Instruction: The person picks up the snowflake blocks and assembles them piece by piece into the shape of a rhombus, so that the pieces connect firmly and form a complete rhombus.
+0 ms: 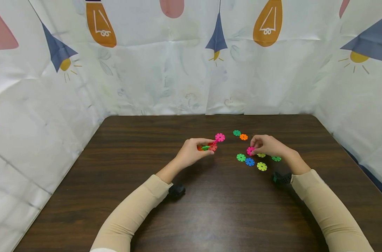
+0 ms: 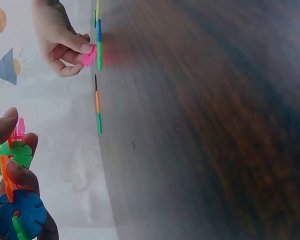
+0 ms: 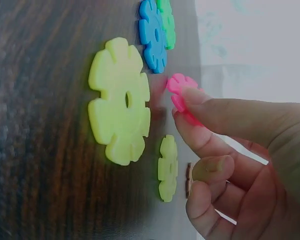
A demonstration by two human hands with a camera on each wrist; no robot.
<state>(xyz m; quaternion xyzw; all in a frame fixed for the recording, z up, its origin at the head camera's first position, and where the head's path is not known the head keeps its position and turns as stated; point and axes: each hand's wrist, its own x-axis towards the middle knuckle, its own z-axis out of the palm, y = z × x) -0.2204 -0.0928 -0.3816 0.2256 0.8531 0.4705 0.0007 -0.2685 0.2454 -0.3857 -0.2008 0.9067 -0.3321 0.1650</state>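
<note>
My left hand (image 1: 189,152) grips a chain of interlocked notched plastic discs (image 1: 213,147). A pink disc (image 1: 220,137) sticks out at its far end. The left wrist view shows green, orange and blue discs (image 2: 29,216) in that chain, partly covered by fingers. Farther right, my right hand (image 1: 269,145) pinches a loose pink notched disc (image 3: 176,83) between thumb and forefinger, slightly above the table. Close by lie a yellow disc (image 1: 262,166), a blue disc (image 1: 249,162) and a green disc (image 1: 241,157). Another yellow disc (image 3: 168,169) is partly hidden by the right hand in the head view.
Toward the back of the brown table (image 1: 131,147) lie a teal-green disc (image 1: 237,133) and an orange disc (image 1: 243,137). One more green disc (image 1: 276,159) rests beneath the right wrist. A patterned white curtain (image 1: 178,80) surrounds the table's back and sides.
</note>
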